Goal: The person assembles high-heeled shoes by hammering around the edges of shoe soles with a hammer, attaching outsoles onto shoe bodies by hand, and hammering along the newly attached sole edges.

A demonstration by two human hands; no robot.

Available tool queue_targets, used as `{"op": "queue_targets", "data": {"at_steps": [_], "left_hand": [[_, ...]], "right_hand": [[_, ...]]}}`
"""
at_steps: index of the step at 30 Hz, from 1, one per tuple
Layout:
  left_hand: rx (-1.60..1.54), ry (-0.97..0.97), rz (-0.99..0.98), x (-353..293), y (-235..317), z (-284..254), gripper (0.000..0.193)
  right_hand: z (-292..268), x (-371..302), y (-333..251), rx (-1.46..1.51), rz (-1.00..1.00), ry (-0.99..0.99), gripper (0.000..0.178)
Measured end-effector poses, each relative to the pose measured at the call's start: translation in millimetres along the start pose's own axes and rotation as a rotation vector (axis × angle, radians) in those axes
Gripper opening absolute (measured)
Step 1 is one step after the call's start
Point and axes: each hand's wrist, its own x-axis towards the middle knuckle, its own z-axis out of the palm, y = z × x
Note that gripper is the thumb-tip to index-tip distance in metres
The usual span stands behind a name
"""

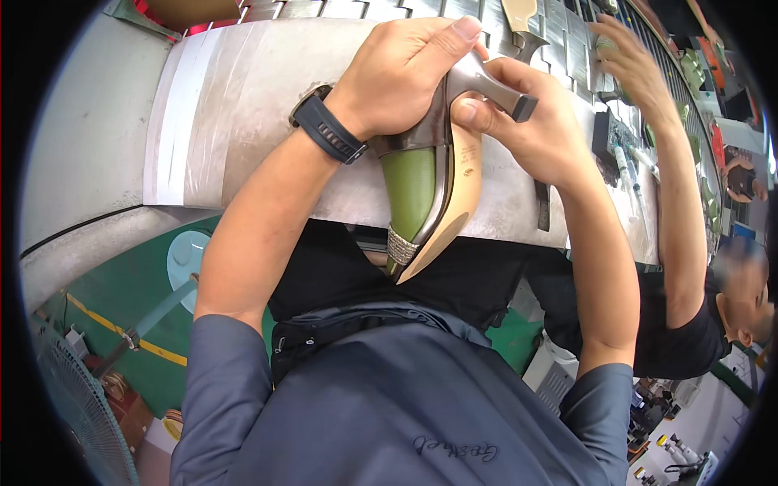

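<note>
Between my hands is a high-heeled shoe, its pointed toe toward me and its tan sole facing right. A green shoe last fills it, and a sparkling stone-set band crosses near the toe. My left hand is closed round the dark brown back part of the shoe, thumb up by the heel. My right hand grips at the glossy brown heel, its thumb on the sole just below. Parts of the shoe's back are hidden under my fingers.
A pale worktop lies under my hands, with a slatted metal conveyor along its far side. A tan-soled shoe rests there. On the right are a black block, syringes and a co-worker's raised arm. A fan stands lower left.
</note>
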Motion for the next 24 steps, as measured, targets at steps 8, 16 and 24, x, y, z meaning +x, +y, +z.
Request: {"op": "queue_targets", "data": {"at_steps": [8,16,24], "left_hand": [[-0.03,0.028,0.001,0.6,8.9,3.5,0.042],[0.025,0.066,-0.031,2.5,13.7,8.5,0.042],[0.043,0.056,-0.032,1.0,16.0,8.7,0.04]], "right_hand": [[12.1,0.1,15.5,0.252,0.176,-0.214,0.04],[18.3,-11.5,10.0,0.357,0.228,-0.113,0.031],[21.9,-16.1,4.2,0.536,0.243,-0.126,0.027]]}}
